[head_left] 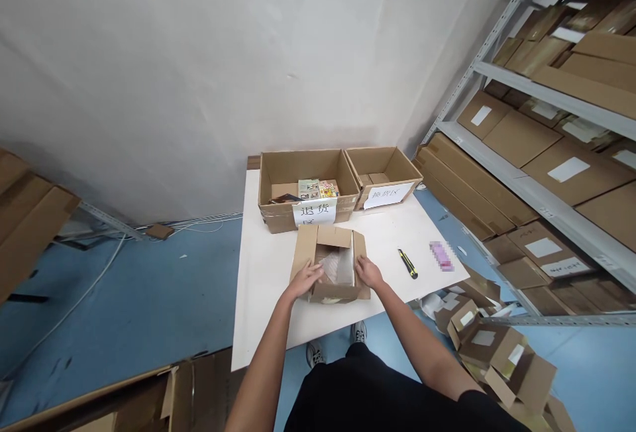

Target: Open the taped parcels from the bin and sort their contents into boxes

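Note:
A small cardboard box [334, 294] stands on the white table with its flaps folded outward. Inside it shows some pale, translucent wrapping [332, 265] that looks like bubble wrap; what lies under it I cannot make out. My left hand [305, 279] grips the box's left edge, fingers reaching over the opening. On the opposite side, my right hand [368, 271] has its fingers closed on the right flap. To the right of the box lies a yellow-and-black box cutter [408, 264].
Behind the small box are two larger open cartons, a left carton [272, 220] holding several items and a right carton [412, 180], both with paper labels. A pixelated pink object [441, 256] lies at the table's [268, 313] right. Shelves [501, 150] and discarded boxes [491, 346] stand right.

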Motion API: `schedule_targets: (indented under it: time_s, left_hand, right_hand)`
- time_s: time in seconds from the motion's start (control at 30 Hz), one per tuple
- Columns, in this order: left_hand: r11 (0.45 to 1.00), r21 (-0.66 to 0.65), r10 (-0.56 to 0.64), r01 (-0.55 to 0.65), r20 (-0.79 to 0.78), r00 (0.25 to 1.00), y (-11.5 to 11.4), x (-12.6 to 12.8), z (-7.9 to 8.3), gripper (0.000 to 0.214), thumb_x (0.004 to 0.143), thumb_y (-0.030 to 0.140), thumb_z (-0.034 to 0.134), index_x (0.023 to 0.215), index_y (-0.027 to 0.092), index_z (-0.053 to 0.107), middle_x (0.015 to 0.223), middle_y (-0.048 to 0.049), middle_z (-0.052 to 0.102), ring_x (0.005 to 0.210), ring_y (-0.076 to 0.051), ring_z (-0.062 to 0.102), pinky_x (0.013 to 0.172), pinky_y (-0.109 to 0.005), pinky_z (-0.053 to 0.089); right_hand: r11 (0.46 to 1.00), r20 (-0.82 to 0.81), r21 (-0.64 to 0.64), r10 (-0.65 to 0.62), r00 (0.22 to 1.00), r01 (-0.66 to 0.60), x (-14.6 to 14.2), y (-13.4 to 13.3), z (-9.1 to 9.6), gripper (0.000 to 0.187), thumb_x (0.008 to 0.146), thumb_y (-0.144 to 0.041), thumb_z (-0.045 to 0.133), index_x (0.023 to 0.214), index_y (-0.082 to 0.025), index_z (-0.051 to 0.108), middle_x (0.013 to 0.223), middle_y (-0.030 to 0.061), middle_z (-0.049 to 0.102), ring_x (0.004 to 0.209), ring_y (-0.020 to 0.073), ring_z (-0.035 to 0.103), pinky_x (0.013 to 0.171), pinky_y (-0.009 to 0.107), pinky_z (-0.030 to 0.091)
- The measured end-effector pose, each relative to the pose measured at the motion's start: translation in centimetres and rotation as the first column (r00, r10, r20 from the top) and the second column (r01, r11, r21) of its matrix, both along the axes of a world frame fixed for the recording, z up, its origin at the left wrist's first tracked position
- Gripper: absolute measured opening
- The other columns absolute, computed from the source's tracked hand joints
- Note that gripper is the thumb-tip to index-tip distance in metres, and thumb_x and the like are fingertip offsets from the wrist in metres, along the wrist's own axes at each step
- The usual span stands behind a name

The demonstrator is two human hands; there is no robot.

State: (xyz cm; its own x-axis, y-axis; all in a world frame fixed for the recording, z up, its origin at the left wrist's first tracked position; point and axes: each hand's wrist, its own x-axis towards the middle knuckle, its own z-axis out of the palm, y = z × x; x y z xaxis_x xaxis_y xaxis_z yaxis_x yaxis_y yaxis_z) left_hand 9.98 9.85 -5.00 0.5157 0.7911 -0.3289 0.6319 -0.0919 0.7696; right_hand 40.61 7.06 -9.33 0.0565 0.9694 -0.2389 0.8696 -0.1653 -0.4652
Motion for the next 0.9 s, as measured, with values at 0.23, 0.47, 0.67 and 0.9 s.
schedule_targets:
  time_s: [0.23,0.47,0.67,0.9]
  left_hand:
    - [0.984,0.133,-0.081,0.12,-0.271,0.959,-5.0,0.1,-2.5,0.079,0.061,0.058,0.091,0.131,0.028,0.074,0.174,-0.0079,0.03,0.164,-0.037,-0.004,0.132,-0.059,0.008]
    - [0.931,0.363,0.142,-0.025,-0.302,0.943,-8.2,2.5,-4.7,0.031,0.091,0.052,0.071,0.094,0.023,0.083,0.165,-0.0088,0.047,0.164,-0.038,0.007,0.132,-0.059,0.012]
    - [0.935,0.355,0.137,-0.014,-0.326,0.935,-8.5,3.8,-4.6,0.03,0.092,0.051,0.072,0.096,0.023,0.082,0.164,-0.0101,0.048,0.164,-0.04,0.006,0.13,-0.065,0.012]
    - [0.939,0.342,0.146,-0.029,-0.322,0.935,-9.0,4.2,-5.2,0.032,0.094,0.052,0.068,0.097,0.023,0.082,0.165,-0.0086,0.046,0.164,-0.04,0.003,0.13,-0.067,0.012]
  right_hand:
    - [0.991,0.067,-0.132,-0.025,0.997,0.034,-3.4,0.9,1.3,0.07,0.094,-0.038,0.062,0.161,-0.026,0.045,0.164,0.0109,0.043,0.134,0.0296,0.058,0.11,0.037,0.043]
    - [0.99,0.232,-0.038,-0.127,0.964,0.139,-6.8,-1.2,-1.3,0.086,0.087,-0.027,0.068,0.165,-0.014,0.035,0.172,0.0204,0.026,0.159,0.0394,0.021,0.126,0.046,0.022]
    - [0.973,0.204,-0.043,-0.212,0.956,0.225,-8.3,-1.0,-1.2,0.078,0.085,-0.028,0.07,0.158,-0.015,0.047,0.176,0.0193,0.015,0.161,0.0406,0.016,0.126,0.053,0.02]
    - [1.0,0.242,0.005,-0.029,0.97,0.029,-7.8,-2.4,-1.5,0.071,0.081,-0.013,0.065,0.151,-0.016,0.058,0.178,0.012,0.001,0.164,0.0382,-0.005,0.129,0.058,0.008]
